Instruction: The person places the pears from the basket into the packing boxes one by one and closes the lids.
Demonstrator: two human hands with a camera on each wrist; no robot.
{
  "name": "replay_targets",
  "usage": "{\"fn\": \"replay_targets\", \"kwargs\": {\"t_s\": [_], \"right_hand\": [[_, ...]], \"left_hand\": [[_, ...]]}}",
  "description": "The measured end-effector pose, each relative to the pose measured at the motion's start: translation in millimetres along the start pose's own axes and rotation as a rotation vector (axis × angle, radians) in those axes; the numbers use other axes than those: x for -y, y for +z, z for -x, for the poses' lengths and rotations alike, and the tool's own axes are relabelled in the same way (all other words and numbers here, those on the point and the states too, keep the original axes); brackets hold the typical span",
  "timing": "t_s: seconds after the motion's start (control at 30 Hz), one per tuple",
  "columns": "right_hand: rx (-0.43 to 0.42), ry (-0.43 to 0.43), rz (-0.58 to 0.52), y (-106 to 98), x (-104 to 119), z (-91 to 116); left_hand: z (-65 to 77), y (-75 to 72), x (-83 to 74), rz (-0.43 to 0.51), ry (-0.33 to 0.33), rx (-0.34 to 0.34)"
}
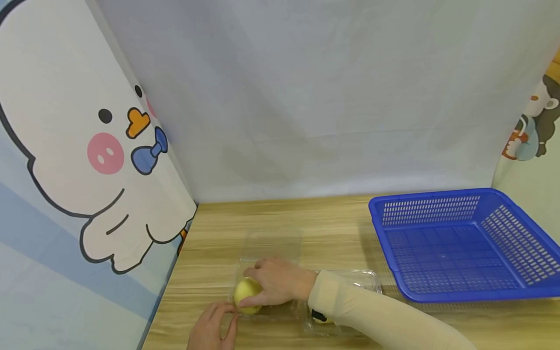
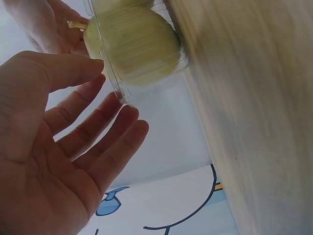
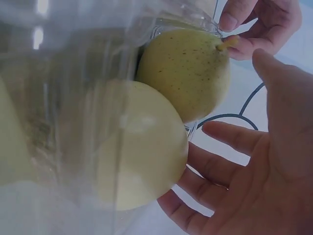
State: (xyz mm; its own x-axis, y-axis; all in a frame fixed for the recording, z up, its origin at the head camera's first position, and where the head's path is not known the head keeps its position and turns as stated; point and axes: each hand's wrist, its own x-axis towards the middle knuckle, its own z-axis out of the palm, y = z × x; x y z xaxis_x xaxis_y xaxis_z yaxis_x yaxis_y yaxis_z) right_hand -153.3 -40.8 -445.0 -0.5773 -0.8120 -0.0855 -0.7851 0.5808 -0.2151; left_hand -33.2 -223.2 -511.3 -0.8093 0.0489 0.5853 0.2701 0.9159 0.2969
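A yellow-green pear (image 1: 246, 293) sits in the left clear plastic container (image 1: 288, 311). My left hand (image 1: 213, 326) pinches the container's near left edge between thumb and fingers; the left wrist view shows this hand (image 2: 73, 132) at the rim. My right hand (image 1: 280, 281) reaches over the container, fingers spread about the pears. In the right wrist view, a speckled pear with a stem (image 3: 183, 73) lies beside a paler pear (image 3: 146, 152). Fingers of the right hand (image 3: 254, 161) pass behind the paler pear, while the thumb stands apart from the stemmed one.
A second clear container (image 1: 369, 278) stands to the right, partly under my right sleeve (image 1: 372, 311); something pale inside is mostly hidden. Farther right is a blue perforated basket (image 1: 450, 253). The left container's raised clear lid (image 1: 271, 243) lies behind it. Cloth curtains (image 1: 306, 97) border the table.
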Motion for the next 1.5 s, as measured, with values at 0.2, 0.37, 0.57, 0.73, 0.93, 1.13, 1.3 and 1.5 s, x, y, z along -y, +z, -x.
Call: {"fn": "replay_targets", "kwargs": {"t_s": [0.2, 0.37, 0.57, 0.73, 0.93, 1.13, 1.3, 1.5], "right_hand": [[-0.004, -0.049, -0.011, -1, -3, 1], [0.048, -0.057, -0.068, -8, -6, 0], [0.098, 0.008, -0.154, -29, -13, -7], [0.073, 0.027, -0.147, -42, -26, -12], [0.096, 0.116, -0.146, -46, -47, -17], [0.113, 0.196, -0.198, -53, -71, -21], [0.127, 0.261, -0.238, -51, -91, -22], [0.19, 0.366, -0.248, -41, -110, -21]], "left_hand": [[-1.2, 1.3, 4.3, 0.008, 0.059, 0.009], [-1.0, 2.4, 3.4, 0.016, 0.044, 0.036], [-0.4, 2.0, -0.2, 0.002, -0.013, 0.057], [0.1, 0.6, -4.4, -0.011, -0.057, 0.068], [1.5, 0.7, -4.6, -0.013, -0.084, 0.076], [0.5, -0.6, -1.0, -0.004, -0.063, 0.074], [1.1, -0.6, 0.9, 0.0, -0.015, 0.076], [0.7, -2.7, -1.5, 0.004, -0.052, 0.102]]}}
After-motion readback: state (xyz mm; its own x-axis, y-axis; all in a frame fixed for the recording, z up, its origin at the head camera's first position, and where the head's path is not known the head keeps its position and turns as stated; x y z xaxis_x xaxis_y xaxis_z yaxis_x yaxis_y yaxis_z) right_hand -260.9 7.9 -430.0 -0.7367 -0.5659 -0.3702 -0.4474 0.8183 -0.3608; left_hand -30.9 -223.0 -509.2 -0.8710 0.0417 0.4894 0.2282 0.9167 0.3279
